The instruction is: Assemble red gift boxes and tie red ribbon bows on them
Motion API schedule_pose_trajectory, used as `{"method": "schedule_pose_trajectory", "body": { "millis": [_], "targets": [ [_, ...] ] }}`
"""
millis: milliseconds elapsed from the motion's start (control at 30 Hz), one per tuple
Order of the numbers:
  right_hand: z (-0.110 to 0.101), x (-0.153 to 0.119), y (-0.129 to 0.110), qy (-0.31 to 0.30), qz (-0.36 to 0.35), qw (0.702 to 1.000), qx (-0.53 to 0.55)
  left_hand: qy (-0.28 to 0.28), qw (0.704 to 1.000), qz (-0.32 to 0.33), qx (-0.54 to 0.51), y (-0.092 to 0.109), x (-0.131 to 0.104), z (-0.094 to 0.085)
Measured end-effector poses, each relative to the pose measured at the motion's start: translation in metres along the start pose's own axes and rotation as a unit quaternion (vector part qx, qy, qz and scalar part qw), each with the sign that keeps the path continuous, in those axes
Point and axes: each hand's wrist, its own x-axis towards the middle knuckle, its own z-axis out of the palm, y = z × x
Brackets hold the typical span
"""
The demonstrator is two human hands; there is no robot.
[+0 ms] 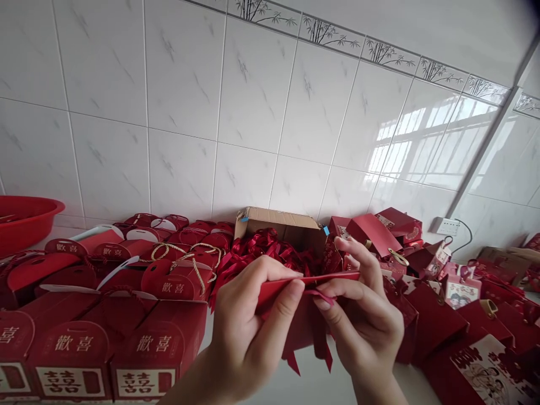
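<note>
In the middle of the head view, a dark red paper gift box (300,332) is held up, its top edge towards me. My left hand (251,320) is closed, pinching that top edge between thumb and index finger. The thumb and index finger of my right hand (365,323) press together on a satin ribbon (324,298) at the same edge, while its other fingers are raised behind. Two ribbon tails with pointed ends hang below the box. Its far side is hidden from me.
Rows of red boxes (145,337) with rope handles stand left. An open cardboard carton (278,216) full of red ribbons (270,247) sits behind my hands. A red basin (31,225) is far left. More red boxes (434,315) are piled right, before a socket strip (447,226).
</note>
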Motion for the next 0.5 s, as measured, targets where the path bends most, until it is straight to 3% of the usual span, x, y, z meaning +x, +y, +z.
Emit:
{"method": "schedule_pose_trajectory", "body": {
  "millis": [167,233,367,500],
  "targets": [
    [0.003,-0.001,0.002,0.023,0.000,0.998,0.061,-0.015,0.999,0.028,-0.023,-0.001,-0.004,0.001],
    [0.005,-0.002,0.004,0.033,0.040,0.989,0.135,-0.005,0.996,0.085,-0.020,-0.003,-0.004,0.003],
    [0.007,-0.003,0.009,-0.006,0.099,0.965,0.241,0.035,0.976,0.207,0.051,-0.012,-0.004,0.009],
    [0.005,-0.003,0.011,0.032,0.083,0.970,0.224,0.033,0.975,0.182,0.121,-0.017,-0.005,0.014]
  ]
}}
